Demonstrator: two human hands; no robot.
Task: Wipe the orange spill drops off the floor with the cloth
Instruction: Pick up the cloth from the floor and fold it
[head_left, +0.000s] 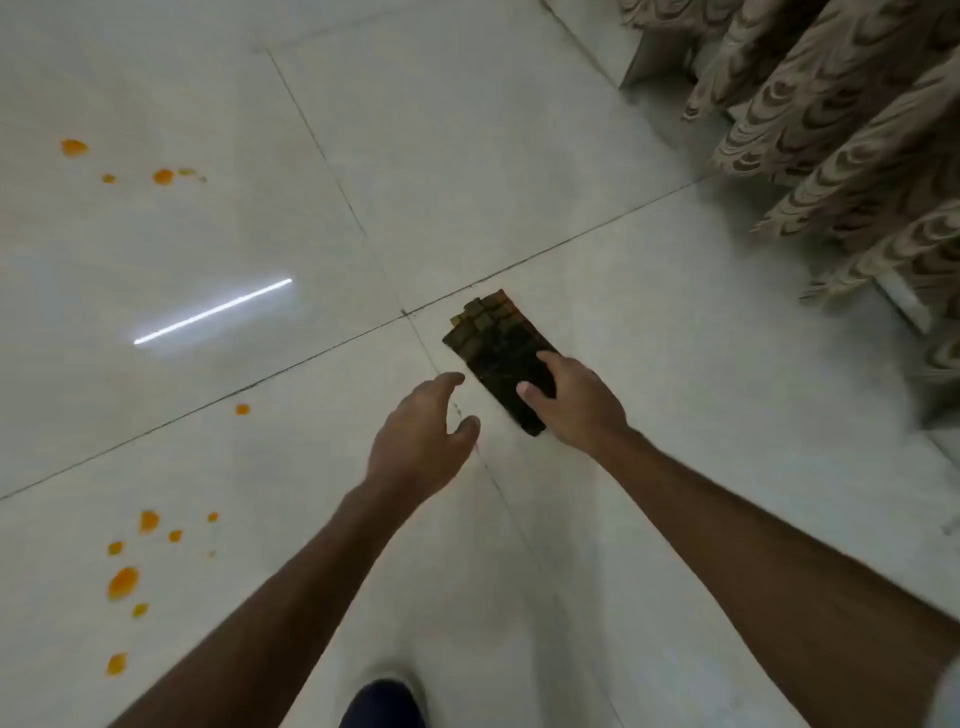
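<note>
A dark folded cloth (498, 345) with a brownish chequered end lies flat on the white tiled floor near a tile joint. My right hand (576, 402) rests on its near end, thumb and fingers closing on it. My left hand (421, 434) hovers just left of the cloth with fingers curled apart, holding nothing. Orange spill drops lie far to the left: a cluster near me (123, 582), a single drop (242, 409), and a farther cluster (163, 176).
A patterned beige curtain (841, 140) hangs at the upper right, reaching the floor. A white wall base (904, 299) runs beneath it. My dark shoe (384, 704) shows at the bottom. A bright light reflection (213, 310) streaks the floor tiles.
</note>
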